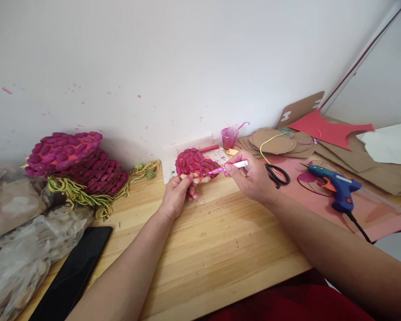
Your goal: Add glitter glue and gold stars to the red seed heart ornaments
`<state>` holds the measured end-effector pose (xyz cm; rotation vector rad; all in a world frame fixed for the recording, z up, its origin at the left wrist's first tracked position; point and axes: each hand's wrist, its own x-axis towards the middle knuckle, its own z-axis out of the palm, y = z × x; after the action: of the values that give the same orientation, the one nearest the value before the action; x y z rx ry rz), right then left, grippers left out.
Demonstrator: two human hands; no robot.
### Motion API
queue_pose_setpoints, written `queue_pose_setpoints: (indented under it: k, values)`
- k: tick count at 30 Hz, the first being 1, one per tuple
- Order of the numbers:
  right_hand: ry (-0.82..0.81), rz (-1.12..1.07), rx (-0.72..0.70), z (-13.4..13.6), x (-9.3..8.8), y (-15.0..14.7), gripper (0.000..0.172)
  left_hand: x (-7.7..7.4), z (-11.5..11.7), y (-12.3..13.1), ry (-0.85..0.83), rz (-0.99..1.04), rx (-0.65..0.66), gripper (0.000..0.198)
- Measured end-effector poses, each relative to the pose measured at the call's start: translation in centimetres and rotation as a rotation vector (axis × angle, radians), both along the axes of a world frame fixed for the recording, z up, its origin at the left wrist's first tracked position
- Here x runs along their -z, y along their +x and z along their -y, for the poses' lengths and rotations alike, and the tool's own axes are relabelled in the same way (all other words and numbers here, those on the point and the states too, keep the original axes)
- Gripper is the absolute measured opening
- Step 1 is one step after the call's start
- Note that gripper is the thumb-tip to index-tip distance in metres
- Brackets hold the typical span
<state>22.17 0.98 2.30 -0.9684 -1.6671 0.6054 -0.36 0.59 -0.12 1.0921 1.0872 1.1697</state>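
Note:
My left hand (178, 195) pinches the near edge of a round disc (192, 161) covered in bumpy, shell-like pieces. Most of these pieces are painted magenta, while a few along the near edge are pale and bare. A paintbrush (237, 164) with a white, paint-smeared handle is gripped in my right hand (252, 178). Its tip meets the right side of the disc. Just behind the disc lies a white, paint-spotted sheet (169, 168). A clear cup (229, 137) of magenta paint stands beyond my right hand, with a pink stick leaning out of it.
Magenta discs (67, 154) are stacked at left with yellow-green yarn (82, 196). Nearer are plastic bags (36, 249) and a black flat object (76, 267). At right lie scissors (278, 174), a blue glue gun (342, 187) with a cord, cardboard circles (272, 140) and red paper (327, 127).

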Motion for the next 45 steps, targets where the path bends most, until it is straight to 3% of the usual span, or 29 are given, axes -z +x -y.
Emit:
queue_pose_setpoints:
  k: [27, 31, 45]
  values:
    - [0.037, 0.049, 0.02, 0.3, -0.1, -0.3, 0.016, 0.0, 0.2, 0.1, 0.014, -0.044, 0.0, 0.039]
    - [0.019, 0.064, 0.074, 0.2, -0.2, -0.1, 0.016, 0.1, 0.1, 0.1, 0.015, -0.043, 0.0, 0.04]
    - [0.103, 0.184, 0.108, 1.0, -1.1, -0.5, 0.012, 0.3, 0.2, 0.3, 0.034, -0.088, -0.029, 0.04]
